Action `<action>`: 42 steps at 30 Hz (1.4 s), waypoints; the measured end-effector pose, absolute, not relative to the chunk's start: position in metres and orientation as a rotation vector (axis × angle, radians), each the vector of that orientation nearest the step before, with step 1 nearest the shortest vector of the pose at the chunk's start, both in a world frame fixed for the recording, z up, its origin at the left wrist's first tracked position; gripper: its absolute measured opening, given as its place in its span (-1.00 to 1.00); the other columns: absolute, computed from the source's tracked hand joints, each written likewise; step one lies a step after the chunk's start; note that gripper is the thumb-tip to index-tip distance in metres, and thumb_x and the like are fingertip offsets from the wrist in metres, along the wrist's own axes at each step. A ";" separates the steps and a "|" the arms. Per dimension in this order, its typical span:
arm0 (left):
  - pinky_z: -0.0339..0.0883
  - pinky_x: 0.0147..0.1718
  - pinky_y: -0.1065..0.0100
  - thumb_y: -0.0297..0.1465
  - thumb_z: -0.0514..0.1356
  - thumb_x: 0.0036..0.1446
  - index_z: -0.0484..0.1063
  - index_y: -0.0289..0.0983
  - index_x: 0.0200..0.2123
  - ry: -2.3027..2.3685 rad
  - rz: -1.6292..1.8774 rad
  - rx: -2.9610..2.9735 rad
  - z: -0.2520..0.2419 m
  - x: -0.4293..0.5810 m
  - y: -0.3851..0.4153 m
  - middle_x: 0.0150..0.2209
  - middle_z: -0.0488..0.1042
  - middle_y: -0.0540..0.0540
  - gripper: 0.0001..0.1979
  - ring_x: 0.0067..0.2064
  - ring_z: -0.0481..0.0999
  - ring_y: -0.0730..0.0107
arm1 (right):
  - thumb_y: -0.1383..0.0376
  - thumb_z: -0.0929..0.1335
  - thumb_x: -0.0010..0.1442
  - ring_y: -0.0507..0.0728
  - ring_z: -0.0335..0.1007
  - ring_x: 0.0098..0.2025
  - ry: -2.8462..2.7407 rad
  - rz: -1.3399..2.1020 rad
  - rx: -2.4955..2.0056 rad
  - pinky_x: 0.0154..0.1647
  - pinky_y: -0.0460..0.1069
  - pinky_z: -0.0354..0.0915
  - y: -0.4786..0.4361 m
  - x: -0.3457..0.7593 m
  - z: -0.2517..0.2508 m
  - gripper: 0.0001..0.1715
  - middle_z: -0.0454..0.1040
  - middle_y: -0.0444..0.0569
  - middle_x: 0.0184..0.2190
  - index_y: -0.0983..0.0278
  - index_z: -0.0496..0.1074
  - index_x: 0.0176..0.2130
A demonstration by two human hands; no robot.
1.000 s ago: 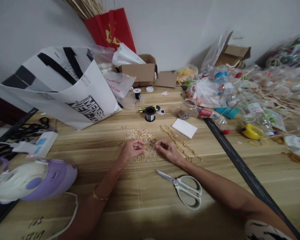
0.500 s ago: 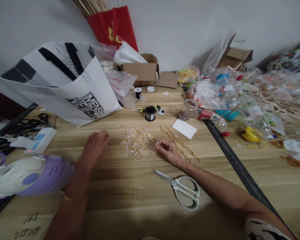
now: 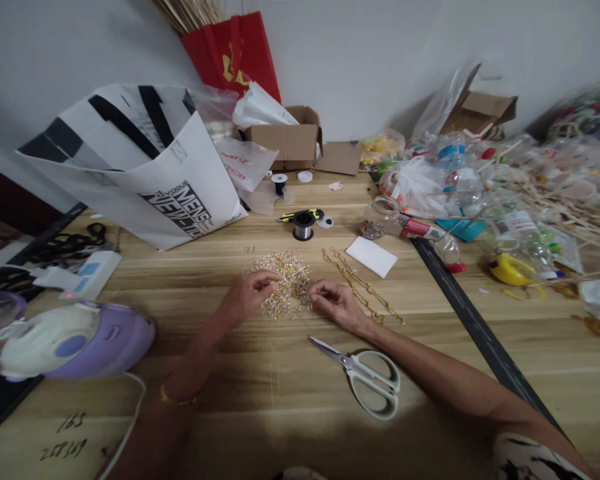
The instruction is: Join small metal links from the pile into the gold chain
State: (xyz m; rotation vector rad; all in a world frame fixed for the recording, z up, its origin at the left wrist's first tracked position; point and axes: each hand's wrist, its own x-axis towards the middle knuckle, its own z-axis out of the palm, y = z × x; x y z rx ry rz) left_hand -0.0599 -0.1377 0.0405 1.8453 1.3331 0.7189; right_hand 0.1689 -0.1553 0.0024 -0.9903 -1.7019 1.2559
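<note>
A heap of small gold and clear beads (image 3: 286, 285) lies on the wooden table (image 3: 280, 393) in front of me. My left hand (image 3: 247, 295) rests at the heap's left edge, fingers curled and pinched on the beads. My right hand (image 3: 333, 301) sits at the heap's right edge with thumb and fingertips pinched together; what they hold is too small to make out. Finished gold chains (image 3: 363, 288) lie just right of my right hand. White-handled scissors (image 3: 367, 375) lie below my right forearm.
A wire spool (image 3: 303, 225), a yellow-black cutter (image 3: 295, 215) and a white card (image 3: 371, 256) lie beyond the heap. A white printed bag (image 3: 145, 167) stands at the left, a purple appliance (image 3: 75, 340) near left. Cluttered plastic bags and bottles (image 3: 480, 180) fill the right.
My left hand, out at the left of the heap half a second ago, has come back to the beads' left edge. My right hand has stayed at the right edge.
</note>
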 end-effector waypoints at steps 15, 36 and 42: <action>0.31 -0.49 0.47 -0.34 0.35 -0.19 0.41 -0.38 -0.42 1.031 0.738 1.202 0.017 -0.015 -0.157 -0.53 0.46 -0.01 -0.72 -0.51 0.43 0.53 | 0.29 0.27 0.20 0.04 0.31 -0.40 -1.946 1.044 -0.975 -0.39 -0.09 0.21 -0.161 0.165 0.008 -0.82 0.43 -0.02 -0.44 0.35 0.41 -0.34; 0.28 -0.55 0.50 -0.31 0.28 -0.09 0.41 -0.36 -0.51 1.060 0.740 1.300 0.009 -0.009 -0.145 -0.58 0.41 0.01 -0.79 -0.57 0.39 0.55 | 0.20 0.28 0.17 0.00 0.22 -0.44 -1.697 1.344 -1.045 -0.44 -0.12 0.15 -0.150 0.167 0.004 -0.76 0.32 -0.11 -0.51 0.35 0.36 -0.36; 0.30 -0.53 0.48 -0.25 0.24 -0.05 0.42 -0.36 -0.49 1.037 0.736 1.290 0.006 -0.010 -0.148 -0.59 0.42 0.01 -0.75 -0.55 0.39 0.54 | 0.13 0.28 0.17 -0.02 0.12 -0.49 -1.655 1.464 -1.000 -0.48 -0.12 0.08 -0.149 0.168 0.003 -0.69 0.26 -0.14 -0.52 0.36 0.34 -0.36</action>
